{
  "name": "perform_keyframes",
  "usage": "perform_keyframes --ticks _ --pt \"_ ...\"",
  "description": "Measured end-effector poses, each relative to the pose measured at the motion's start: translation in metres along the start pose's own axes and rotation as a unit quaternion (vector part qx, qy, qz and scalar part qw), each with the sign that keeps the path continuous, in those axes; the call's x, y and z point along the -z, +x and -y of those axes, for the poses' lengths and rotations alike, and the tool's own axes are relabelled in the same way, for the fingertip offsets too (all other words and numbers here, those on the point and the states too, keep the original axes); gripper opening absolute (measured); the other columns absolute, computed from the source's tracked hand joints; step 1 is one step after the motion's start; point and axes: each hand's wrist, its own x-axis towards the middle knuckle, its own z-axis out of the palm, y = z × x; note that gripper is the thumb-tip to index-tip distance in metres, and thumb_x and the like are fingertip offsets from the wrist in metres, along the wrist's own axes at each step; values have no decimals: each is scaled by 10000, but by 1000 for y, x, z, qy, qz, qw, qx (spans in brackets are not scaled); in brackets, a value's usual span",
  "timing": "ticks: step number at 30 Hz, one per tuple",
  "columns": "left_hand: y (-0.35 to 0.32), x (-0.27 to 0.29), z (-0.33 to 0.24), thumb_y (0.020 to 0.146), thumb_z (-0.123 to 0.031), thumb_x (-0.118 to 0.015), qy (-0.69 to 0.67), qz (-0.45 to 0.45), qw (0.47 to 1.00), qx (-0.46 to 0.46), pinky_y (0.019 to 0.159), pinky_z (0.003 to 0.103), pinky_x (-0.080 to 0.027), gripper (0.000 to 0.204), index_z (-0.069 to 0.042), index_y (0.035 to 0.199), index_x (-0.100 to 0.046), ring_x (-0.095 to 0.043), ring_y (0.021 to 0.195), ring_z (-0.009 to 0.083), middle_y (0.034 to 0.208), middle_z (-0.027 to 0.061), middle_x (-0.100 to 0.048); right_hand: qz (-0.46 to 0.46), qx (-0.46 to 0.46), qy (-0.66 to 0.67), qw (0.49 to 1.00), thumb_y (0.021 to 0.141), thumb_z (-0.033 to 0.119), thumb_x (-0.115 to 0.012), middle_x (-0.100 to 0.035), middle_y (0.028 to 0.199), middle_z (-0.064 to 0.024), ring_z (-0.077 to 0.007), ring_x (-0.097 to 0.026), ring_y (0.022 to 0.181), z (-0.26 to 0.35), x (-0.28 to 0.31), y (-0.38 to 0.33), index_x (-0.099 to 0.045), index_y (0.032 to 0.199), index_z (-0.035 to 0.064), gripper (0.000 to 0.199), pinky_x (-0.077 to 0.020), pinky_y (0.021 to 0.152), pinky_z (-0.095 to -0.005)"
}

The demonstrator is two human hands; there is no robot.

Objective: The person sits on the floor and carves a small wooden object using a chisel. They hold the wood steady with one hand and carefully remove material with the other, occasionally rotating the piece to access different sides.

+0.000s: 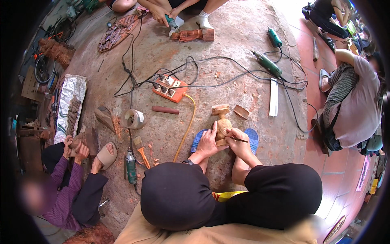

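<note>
A light-brown wood carving point(223, 127) stands between my feet, with a rounded body and a narrower neck under a flat block-like top. My left hand point(207, 143) steadies it from the left, fingers laid along its side and the thumb near its base. In my right hand point(240, 143) is a thin dark pencil-like tool point(241, 140), pinched against the carving's lower right side. Its working tip is hidden by my fingers, so I cannot tell its exact kind. Just beyond the carving lies a loose wood offcut point(241, 111).
An orange power strip point(170, 88) with tangled black cables lies ahead. Green rotary tools point(267, 64) rest at right; another point(131, 167) lies left, beside a brush point(142, 151) and a plastic tub point(135, 119). Co-workers sit left, right and ahead, one holding a power tool point(171, 22).
</note>
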Motion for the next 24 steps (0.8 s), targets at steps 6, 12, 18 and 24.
perform_keyframes --ticks 6,12,18,24 --pt "1 -2 -1 688 -580 -881 2 -3 1000 -4 940 459 -492 1353 50 1618 -128 -616 1012 397 1123 236 -614 -34 -1 46 998 810 29 -752 -704 908 -146 -308 -731 886 -7 -3 -1 -642 868 8 126 -572 745 -381" --pt "-2 1 1 686 -580 -883 5 -1 1000 1 937 451 -491 1353 53 1617 -131 -612 1005 392 1116 235 -614 30 -53 1 998 823 -9 -737 -707 906 -168 -285 -739 1043 11 0 0 -633 852 -17 108 -584 799 -358" --pt "1 -2 0 689 -589 -878 3 -2 1000 -2 929 448 -493 1347 53 1616 -143 -611 995 391 1111 234 -615 -21 -60 107 992 818 -10 -745 -704 896 -173 -279 -733 1092 -14 -5 -4 -658 861 -16 97 -582 813 -359" --pt "0 0 -1 689 -580 -883 6 1 1000 3 925 451 -497 1343 53 1615 -145 -615 990 395 1109 235 -615 -19 -56 114 992 829 -23 -735 -708 918 -164 -257 -726 1118 -13 -5 -6 -659 869 -20 87 -582 814 -341"
